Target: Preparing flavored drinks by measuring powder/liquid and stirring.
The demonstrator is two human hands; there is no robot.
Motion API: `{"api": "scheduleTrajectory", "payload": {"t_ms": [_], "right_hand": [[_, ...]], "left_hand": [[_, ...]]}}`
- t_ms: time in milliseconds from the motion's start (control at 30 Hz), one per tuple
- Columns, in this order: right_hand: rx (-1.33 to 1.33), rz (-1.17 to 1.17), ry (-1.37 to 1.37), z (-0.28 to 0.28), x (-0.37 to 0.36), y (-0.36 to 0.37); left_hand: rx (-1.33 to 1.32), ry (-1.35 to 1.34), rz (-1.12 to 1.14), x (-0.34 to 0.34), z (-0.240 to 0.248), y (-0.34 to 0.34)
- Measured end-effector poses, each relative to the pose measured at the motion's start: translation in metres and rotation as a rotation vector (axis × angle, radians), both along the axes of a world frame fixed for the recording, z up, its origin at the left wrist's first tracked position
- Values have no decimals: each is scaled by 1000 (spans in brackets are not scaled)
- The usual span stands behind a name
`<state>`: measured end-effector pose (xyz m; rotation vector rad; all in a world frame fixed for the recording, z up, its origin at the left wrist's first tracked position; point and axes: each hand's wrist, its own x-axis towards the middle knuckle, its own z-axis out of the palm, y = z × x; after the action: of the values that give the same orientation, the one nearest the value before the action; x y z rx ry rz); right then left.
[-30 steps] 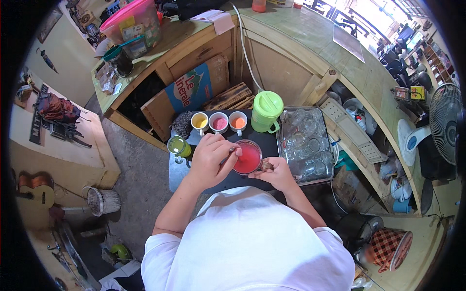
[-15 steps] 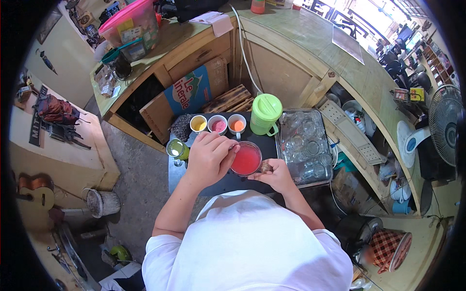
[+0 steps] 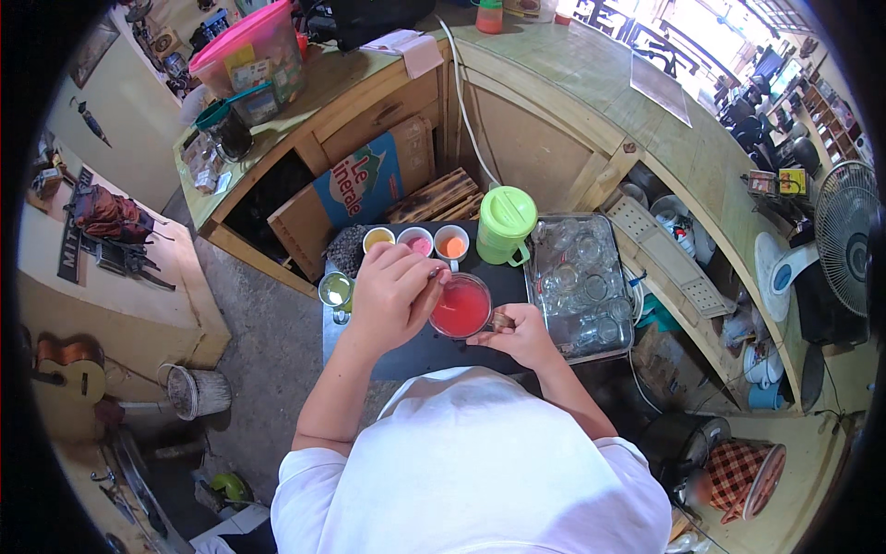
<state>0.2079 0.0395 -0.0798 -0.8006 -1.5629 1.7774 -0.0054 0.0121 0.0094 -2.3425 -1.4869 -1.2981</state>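
- Glass mug of red drink: between lidded green pitcher and person, slightly left; handle pointing right.
- Right hand: nearer, clasping handle.
- Left hand: pinching slim utensil, left of pitcher.

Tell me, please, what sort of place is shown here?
Possibly the serving area of a small café or drinks stall, though I cannot be sure: there is a glass mug of red liquid, a tray of clear glassware and a long counter.
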Motion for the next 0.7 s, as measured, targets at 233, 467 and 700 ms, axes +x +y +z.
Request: {"api": "scheduleTrajectory", "payload": {"t_ms": [233, 467, 700], "right_hand": [[-79, -2, 36, 7, 1, 0], [-102, 23, 34, 3, -1, -4], [-155, 0, 84, 3, 3, -6]], "left_hand": [[-143, -41, -38, -5, -1, -10], [-198, -220, -88, -3, -6, -12], [-33, -31, -6, -2, -1, -12]]}}
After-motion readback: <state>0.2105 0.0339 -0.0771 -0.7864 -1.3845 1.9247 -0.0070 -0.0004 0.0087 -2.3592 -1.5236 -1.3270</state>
